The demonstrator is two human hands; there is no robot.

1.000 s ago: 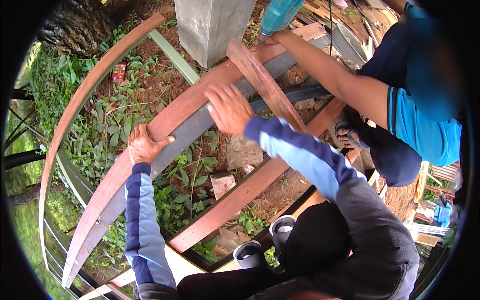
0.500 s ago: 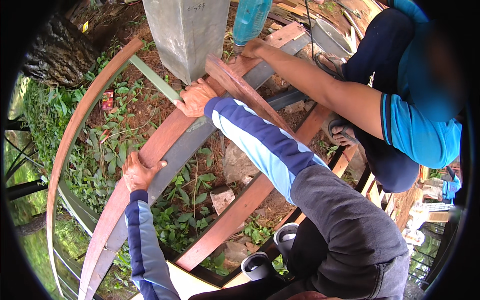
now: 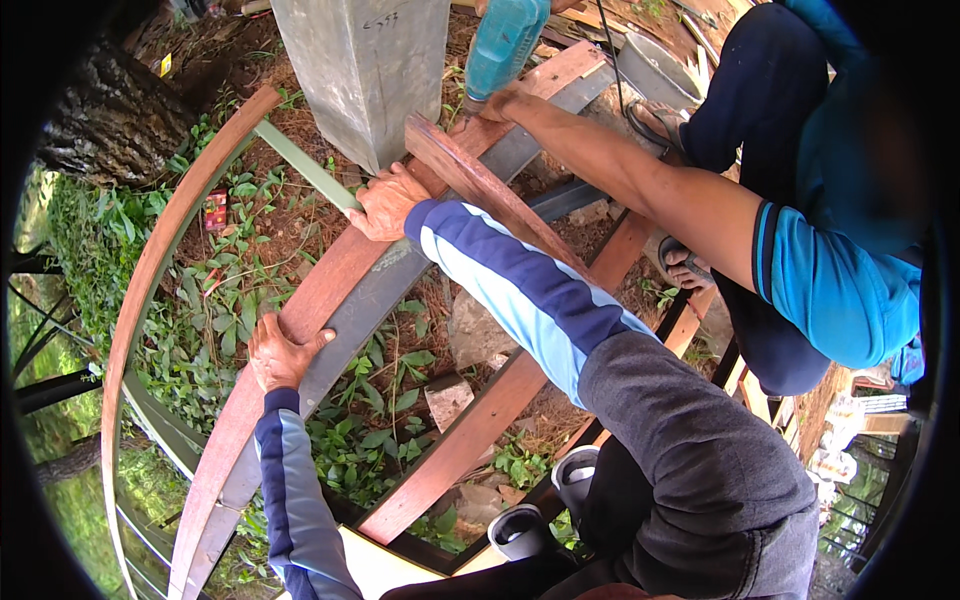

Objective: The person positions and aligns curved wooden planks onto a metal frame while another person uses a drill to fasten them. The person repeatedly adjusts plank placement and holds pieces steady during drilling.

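From here I've got left hand (image 3: 282,358) and right hand (image 3: 390,203) half-curled, holding the curved plank (image 3: 326,284); best press evenly against the grey beam (image 3: 355,318), clear of the teal power tool (image 3: 503,45).

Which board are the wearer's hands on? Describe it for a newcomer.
Find the gray concrete post at the top. Just below its foot, a curved reddish board sweeps to the lower left, with the wearer's right hand near the post and left hand lower down. Unlike the slimmer curved board farther left, it has a gray strip along its near edge.
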